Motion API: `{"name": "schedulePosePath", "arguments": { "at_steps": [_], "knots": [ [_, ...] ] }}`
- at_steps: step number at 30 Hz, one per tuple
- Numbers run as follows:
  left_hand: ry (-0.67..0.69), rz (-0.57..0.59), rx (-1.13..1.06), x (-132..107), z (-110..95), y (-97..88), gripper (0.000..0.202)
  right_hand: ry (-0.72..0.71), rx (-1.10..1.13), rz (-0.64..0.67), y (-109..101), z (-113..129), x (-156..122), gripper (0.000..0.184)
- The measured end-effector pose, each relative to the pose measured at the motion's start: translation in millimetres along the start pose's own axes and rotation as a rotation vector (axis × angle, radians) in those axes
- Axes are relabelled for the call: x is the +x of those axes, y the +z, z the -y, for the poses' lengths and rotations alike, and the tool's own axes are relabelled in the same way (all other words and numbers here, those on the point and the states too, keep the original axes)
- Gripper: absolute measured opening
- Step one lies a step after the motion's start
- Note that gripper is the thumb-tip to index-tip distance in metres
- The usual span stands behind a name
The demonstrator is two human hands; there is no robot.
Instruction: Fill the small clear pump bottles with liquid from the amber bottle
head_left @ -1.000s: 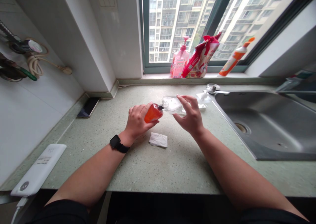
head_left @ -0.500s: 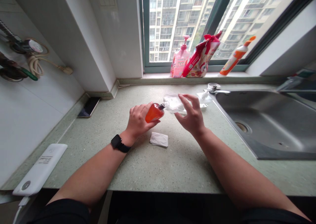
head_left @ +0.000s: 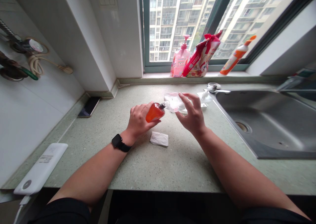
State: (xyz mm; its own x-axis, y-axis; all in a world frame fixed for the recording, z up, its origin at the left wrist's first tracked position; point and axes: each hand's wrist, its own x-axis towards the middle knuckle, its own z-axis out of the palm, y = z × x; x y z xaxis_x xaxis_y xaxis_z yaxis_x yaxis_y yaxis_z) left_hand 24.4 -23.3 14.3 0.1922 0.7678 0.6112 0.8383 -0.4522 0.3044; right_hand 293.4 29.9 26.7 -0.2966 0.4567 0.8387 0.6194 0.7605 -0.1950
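Note:
My left hand (head_left: 140,119) is wrapped round a bottle of orange liquid (head_left: 155,113), tilted to the right. Its black threaded neck meets the mouth of a clear bottle (head_left: 172,102), which lies nearly sideways; whether the rims touch I cannot tell. Fingers and thumb of my right hand (head_left: 192,115) grip that clear bottle from the right. A faint pinkish tint shows inside it. Just below the two bottles, a folded white tissue (head_left: 159,138) lies on the counter. Behind my right hand, a whitish pump head (head_left: 205,95) rests on a white sheet near the sink.
A steel sink (head_left: 271,125) with a tap (head_left: 217,89) takes up the right side. On the sill stand a pink pump bottle (head_left: 180,61), a red bag (head_left: 203,56) and an orange-white bottle (head_left: 235,57). At left lie a phone (head_left: 89,106) and a white power bank (head_left: 40,168).
Both hands and bottles keep nearly the same place. The clear bottle has turned slightly, and a little more pinkish tint shows in it.

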Motion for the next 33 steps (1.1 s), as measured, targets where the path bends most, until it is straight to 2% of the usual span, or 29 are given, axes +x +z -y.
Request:
{"name": "schedulePosePath", "arguments": {
  "at_steps": [10,33],
  "knots": [
    [-0.007,0.014,0.012,0.4,-2.1,-1.7,0.087,-0.078,-0.086,-0.051,1.3,-0.6,2.1,0.096],
    [0.014,0.000,-0.034,-0.5,-1.3,-0.3,0.088,-0.100,-0.091,-0.068,-1.8,2.9,4.0,0.098]
  ]
}}
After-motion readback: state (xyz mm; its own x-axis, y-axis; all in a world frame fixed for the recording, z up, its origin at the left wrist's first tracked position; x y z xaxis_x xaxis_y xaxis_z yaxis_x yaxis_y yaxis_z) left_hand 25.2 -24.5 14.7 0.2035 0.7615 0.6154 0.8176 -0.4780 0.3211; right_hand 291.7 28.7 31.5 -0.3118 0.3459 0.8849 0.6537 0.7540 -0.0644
